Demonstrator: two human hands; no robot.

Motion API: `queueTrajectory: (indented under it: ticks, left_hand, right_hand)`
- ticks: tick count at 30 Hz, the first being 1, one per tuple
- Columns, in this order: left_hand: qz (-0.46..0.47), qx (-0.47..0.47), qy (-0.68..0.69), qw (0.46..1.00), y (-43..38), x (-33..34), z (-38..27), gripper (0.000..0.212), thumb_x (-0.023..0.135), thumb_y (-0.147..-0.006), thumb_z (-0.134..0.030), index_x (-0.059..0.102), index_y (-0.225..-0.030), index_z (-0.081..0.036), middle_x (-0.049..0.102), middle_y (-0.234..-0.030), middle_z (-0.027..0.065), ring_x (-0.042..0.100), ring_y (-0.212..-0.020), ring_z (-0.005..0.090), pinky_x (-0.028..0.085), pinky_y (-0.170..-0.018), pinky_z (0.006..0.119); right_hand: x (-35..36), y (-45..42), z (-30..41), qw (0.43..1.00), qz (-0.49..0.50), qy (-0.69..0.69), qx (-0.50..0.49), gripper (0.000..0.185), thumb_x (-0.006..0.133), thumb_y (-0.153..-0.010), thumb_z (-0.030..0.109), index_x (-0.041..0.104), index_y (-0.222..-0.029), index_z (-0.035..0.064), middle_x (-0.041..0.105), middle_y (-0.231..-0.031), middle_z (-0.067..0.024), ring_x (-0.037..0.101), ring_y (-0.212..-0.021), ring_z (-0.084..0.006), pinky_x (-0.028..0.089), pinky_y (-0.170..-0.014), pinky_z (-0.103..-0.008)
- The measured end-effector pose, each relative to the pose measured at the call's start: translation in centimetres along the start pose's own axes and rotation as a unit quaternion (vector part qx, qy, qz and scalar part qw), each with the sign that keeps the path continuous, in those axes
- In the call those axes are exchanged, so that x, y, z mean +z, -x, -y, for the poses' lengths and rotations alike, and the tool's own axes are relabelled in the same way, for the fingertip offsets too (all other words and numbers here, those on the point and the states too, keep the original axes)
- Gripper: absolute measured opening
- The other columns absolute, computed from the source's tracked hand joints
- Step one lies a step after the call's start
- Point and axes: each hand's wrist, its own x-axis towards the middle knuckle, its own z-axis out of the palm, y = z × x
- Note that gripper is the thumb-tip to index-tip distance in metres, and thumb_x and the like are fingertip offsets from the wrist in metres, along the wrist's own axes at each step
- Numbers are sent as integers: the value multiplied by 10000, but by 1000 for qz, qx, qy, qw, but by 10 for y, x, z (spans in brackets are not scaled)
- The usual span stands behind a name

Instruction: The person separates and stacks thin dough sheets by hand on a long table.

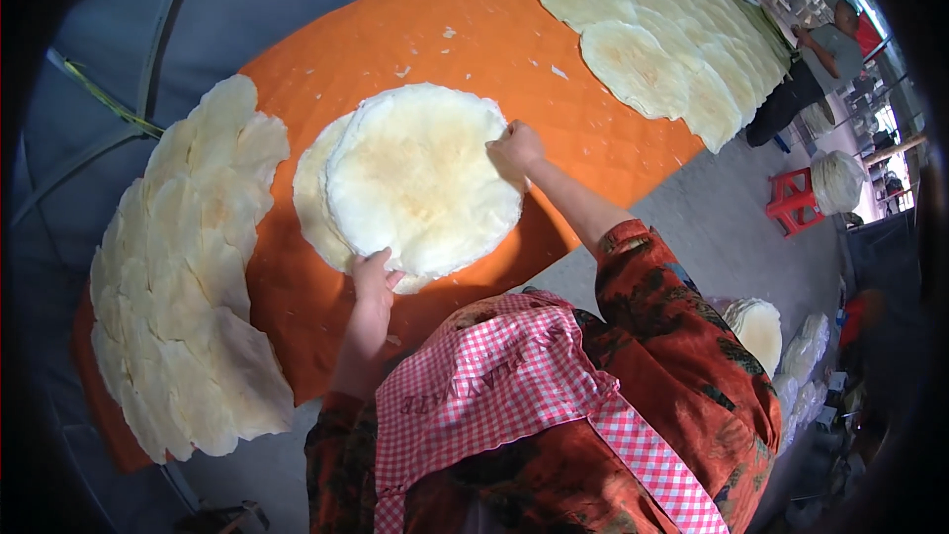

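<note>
A stack of thin round flatbreads [426, 178] is before me over an orange quilted cloth [415, 44]. The upper breads are pale with a browned middle. Beneath them, shifted to the left, another flatbread [313, 200] shows its edge. My right hand [519, 144] pinches the upper breads at their far right rim, fingers curled in. At the near left rim my left hand [374, 280] grips the edge, with its thumb on top and some fingers hidden. How many breads each hand has hold of, I cannot tell.
Overlapping flatbreads [185, 267] cover the cloth's left end, and more flatbreads [660, 37] spread over the far right. A person [830, 52] sits beyond. Right of the table are a red plastic stool [793, 200], another bread stack [756, 330] and bagged goods [804, 348].
</note>
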Motion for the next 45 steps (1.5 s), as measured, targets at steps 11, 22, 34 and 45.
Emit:
queueTrajectory:
  ticks: [11,22,34,45]
  left_hand:
    - [2,3,20,1000,11,5,-2,390,622,-831,-43,452,-1181,-25,495,-1137,105,518,-1021,242,563,-744,403]
    - [12,28,6,1000,20,6,-3,301,625,-867,-114,506,-1133,-42,534,-1130,91,531,-1050,216,540,-755,358]
    - [21,21,7,1000,6,4,-3,307,613,-858,-98,476,-1124,-29,563,-1119,113,593,-963,233,556,-689,349]
    - [125,57,133,982,31,-17,-1,229,512,-919,-94,482,-1123,7,577,-1068,139,602,-1000,255,547,-849,390]
  right_hand:
    - [20,-36,-27,982,9,-190,4,204,682,-730,113,630,-860,-35,657,-757,-71,620,-673,-164,509,-596,-317]
    - [10,-20,0,983,45,-145,-104,343,680,-745,162,617,-1012,-42,647,-771,-95,629,-739,-199,499,-702,-319]
    - [-7,125,80,893,192,9,-406,666,680,-804,339,427,-1325,11,481,-1296,-232,481,-1196,-371,398,-1013,-429]
    - [58,149,57,853,137,85,-497,490,656,-749,112,530,-1214,26,602,-1167,-194,578,-1083,-352,502,-870,-398]
